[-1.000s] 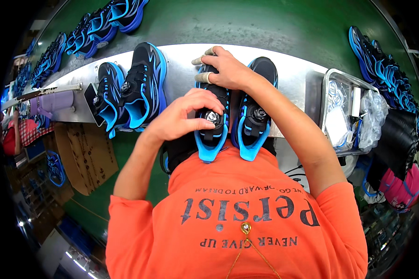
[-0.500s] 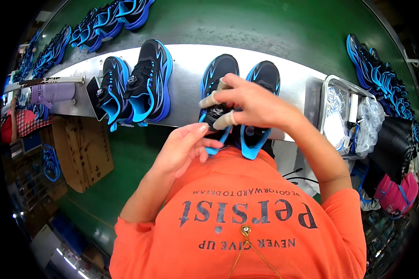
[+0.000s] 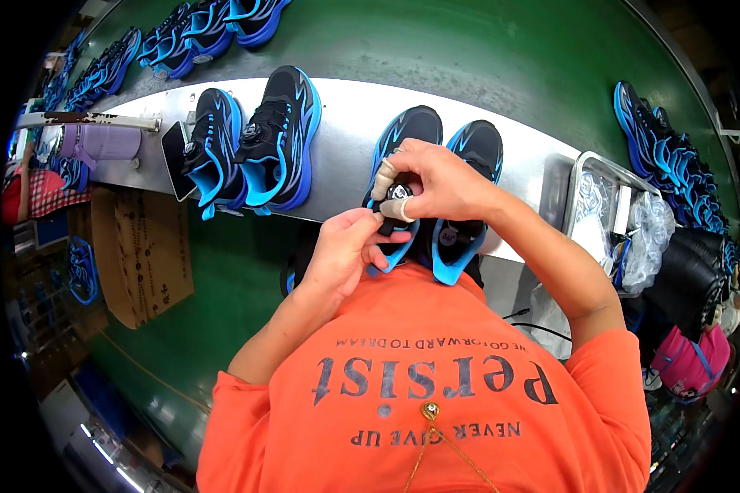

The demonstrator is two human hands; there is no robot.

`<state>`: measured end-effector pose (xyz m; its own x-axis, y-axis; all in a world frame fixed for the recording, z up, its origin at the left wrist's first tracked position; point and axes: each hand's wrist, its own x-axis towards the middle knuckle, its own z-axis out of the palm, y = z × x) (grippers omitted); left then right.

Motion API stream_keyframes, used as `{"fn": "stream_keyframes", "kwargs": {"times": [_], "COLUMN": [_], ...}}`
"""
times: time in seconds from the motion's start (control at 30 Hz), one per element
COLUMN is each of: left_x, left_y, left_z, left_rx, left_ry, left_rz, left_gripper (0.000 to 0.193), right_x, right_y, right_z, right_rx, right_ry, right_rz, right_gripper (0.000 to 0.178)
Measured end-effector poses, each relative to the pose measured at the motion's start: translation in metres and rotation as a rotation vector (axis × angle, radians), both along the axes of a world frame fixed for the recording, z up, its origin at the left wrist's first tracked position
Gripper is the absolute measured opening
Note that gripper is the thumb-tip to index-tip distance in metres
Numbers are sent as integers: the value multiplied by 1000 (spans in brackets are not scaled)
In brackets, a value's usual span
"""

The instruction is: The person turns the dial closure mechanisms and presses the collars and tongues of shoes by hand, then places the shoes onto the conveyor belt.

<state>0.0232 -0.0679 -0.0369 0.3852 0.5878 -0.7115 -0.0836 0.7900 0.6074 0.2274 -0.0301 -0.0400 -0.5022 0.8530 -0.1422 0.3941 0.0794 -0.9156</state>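
In front of me a pair of black sneakers with blue trim rests at the metal ledge, toes pointing away: a left sneaker (image 3: 417, 123) and a right sneaker (image 3: 478, 144). My right hand (image 3: 452, 182), pale covers on its fingertips, curls over the left sneaker. Its thumb and fingers close round the black round dial (image 3: 399, 193) on the tongue. Beside it, my left hand (image 3: 337, 251) pinches at the lower edge of the dial and tongue, with its other fingers by the blue collar. Exactly what the left fingertips grip is partly hidden.
Another sneaker pair (image 3: 284, 140) stands left on the ledge (image 3: 345, 99), next to a phone (image 3: 175, 156) and a lilac container (image 3: 111, 141). A metal tray (image 3: 580, 185) with plastic bags is on the right. More sneakers (image 3: 674, 156) line the green surface (image 3: 469, 49). A cardboard box (image 3: 144, 255) sits below left.
My right fingers have drawn together around the dial, now raised and facing up. My left fingertips have come in to meet them. The whole view has shifted slightly.
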Motion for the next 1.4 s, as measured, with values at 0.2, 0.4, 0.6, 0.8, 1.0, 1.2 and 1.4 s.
{"fn": "stream_keyframes", "kwargs": {"times": [0.2,0.4,0.6,0.8,1.0,1.2,1.4], "left_x": [-4,1,1,2,9,2,3], "left_y": [-8,-11,-14,-13,-12,-13,-12], "left_z": [0,1,-4,-8,-2,-13,-19], "left_rx": [-126,-152,-135,-84,-74,11,29], "left_ry": [-200,-225,-274,-253,-193,-231,-206], "left_rz": [94,136,122,84,205,133,114], "left_gripper": [19,20,22,23,22,23,23], "right_x": [19,9,7,0,-21,-30,-38], "right_y": [-8,-20,-27,-43,-68,-77,-86], "right_z": [8,26,16,5,0,-16,-27], "right_rx": [94,-54,153,440,643,822,798], "right_ry": [68,-99,-215,-332,-569,-552,-551], "right_rz": [77,-189,-169,-193,-266,-378,-450], "right_gripper": [31,28,27,26,36,47,49]}}
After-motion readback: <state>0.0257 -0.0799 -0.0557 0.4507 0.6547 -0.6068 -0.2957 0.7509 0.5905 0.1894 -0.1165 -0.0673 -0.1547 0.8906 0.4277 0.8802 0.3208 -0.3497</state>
